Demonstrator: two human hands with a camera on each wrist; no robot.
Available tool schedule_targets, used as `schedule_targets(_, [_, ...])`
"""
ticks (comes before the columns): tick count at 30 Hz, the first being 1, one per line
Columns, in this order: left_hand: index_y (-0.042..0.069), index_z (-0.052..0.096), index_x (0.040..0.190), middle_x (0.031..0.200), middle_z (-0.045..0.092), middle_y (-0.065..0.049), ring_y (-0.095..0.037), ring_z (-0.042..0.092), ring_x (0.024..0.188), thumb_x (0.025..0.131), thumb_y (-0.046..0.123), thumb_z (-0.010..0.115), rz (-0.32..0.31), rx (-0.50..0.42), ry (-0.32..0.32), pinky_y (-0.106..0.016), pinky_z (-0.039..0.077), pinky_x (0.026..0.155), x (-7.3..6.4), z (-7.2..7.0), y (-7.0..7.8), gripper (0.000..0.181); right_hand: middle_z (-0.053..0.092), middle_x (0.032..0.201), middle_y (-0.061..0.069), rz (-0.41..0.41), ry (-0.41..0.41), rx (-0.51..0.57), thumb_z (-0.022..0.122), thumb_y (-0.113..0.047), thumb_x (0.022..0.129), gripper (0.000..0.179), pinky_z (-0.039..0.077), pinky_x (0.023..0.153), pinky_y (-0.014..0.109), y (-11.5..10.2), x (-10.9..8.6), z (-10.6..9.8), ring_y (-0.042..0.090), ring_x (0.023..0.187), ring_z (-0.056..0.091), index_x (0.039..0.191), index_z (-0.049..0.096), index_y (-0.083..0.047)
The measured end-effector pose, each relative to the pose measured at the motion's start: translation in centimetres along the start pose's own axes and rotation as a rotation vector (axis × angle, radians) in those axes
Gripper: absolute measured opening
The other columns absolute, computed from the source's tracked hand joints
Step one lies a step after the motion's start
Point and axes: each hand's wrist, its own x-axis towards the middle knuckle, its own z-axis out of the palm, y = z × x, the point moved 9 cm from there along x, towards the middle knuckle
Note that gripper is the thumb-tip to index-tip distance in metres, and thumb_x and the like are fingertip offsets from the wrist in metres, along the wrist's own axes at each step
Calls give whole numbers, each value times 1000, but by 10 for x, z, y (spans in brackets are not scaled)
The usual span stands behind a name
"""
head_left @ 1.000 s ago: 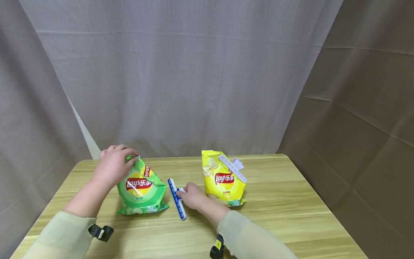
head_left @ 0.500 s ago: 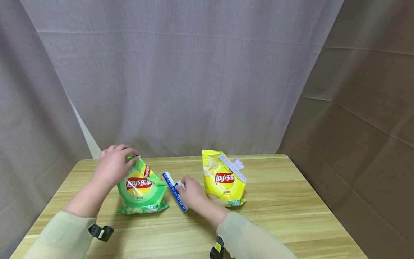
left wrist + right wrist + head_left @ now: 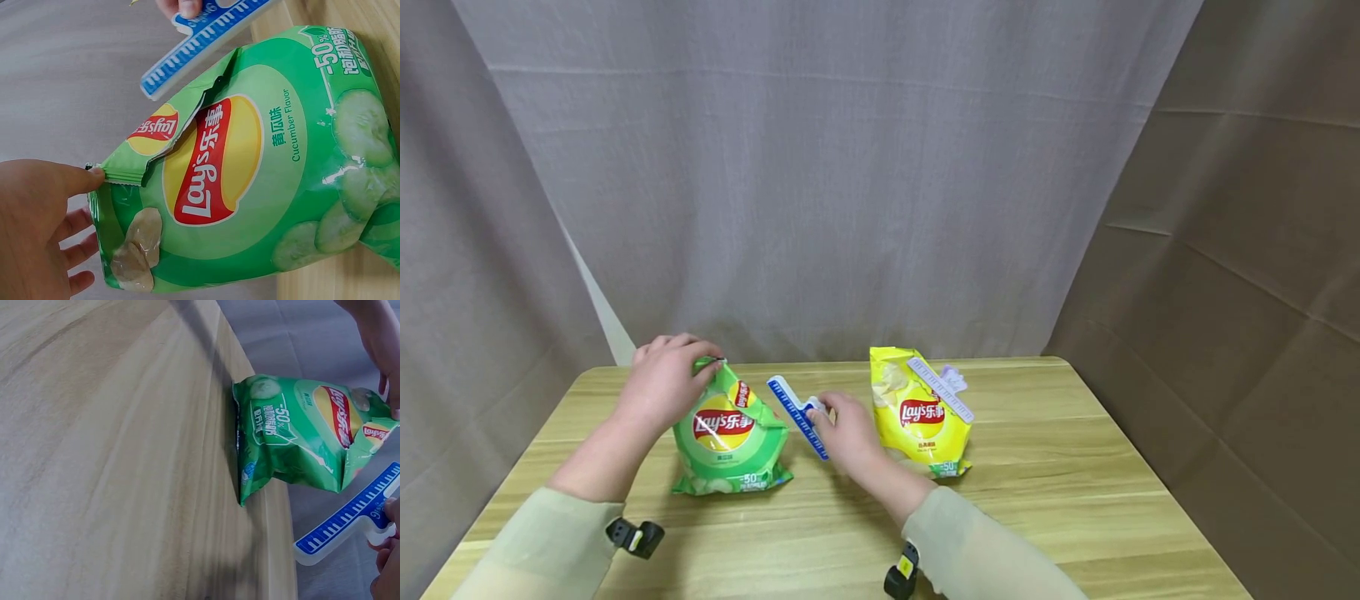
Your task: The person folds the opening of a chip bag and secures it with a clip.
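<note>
On the left of the table a green bag of potato chips [image 3: 730, 458] stands with its top corner folded down over the front. My left hand [image 3: 666, 379] pinches that bag's top edge, thumb on the fold, as the left wrist view shows with the hand [image 3: 37, 219] at the bag's upper corner. Between thumb and fingers my right hand [image 3: 850, 429] grips a blue and white bag clip [image 3: 797, 417] by its handle. The clip's long bar, printed like piano keys, slants beside the green bag's right side. In the right wrist view the clip [image 3: 350, 519] appears close to the folded corner.
A yellow bag of potato chips [image 3: 910, 437] stands right of my right hand, a lilac clip [image 3: 940, 390] across its folded corner. Both bags are on a wooden table [image 3: 1060, 500]. A grey curtain [image 3: 850, 183] hangs behind, a brown one [image 3: 1247, 275] on the right.
My right hand has raised the blue clip off the table and moved it up toward the green bag's folded top. My left hand has stayed on the bag's top.
</note>
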Motion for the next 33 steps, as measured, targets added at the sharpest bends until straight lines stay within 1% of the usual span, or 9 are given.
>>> schedule_targets(3, [9,71,113,123,63,-19,-44,45,120,97,21,64,-1,3,-1,-63,27,99,0,0,0,21,66,99,1,-1,-16,-7,66,-24,96,22,52,86,37,-3,1,0,19,92,62,112,70,-10])
schedule_targets(10, [9,71,114,123,62,-18,-43,46,120,97,21,64,-5,6,-11,-63,28,99,-1,0,1,21,67,110,4,-4,-67,-29,63,-28,98,28,50,94,41,-5,2,4,23,104,62,119,68,-10])
schedule_targets(16, [9,70,114,122,63,-18,-43,46,120,97,21,63,-5,6,-12,-63,28,99,-2,0,0,22,68,115,2,-1,-81,-51,63,-30,98,29,50,96,41,-5,2,7,20,109,62,121,68,-13])
schedule_targets(24, [9,71,114,122,63,-17,-43,46,119,97,21,64,-4,10,-9,-63,28,99,-3,0,0,21,69,113,2,-11,-82,-66,65,-30,96,29,52,91,38,-7,3,10,18,104,63,119,69,-12])
schedule_targets(29, [9,71,114,121,64,-16,-42,46,119,97,20,64,5,4,-12,-63,28,99,-2,1,1,21,69,114,3,-28,-97,-60,66,-30,96,29,50,94,39,-10,2,12,20,107,63,118,69,-12])
schedule_targets(33, [9,71,113,120,63,-17,-43,46,119,97,20,64,10,-2,-9,-63,28,99,-2,0,1,21,69,116,3,-21,-115,-75,64,-31,97,30,49,97,40,-12,3,13,21,110,62,120,69,-12])
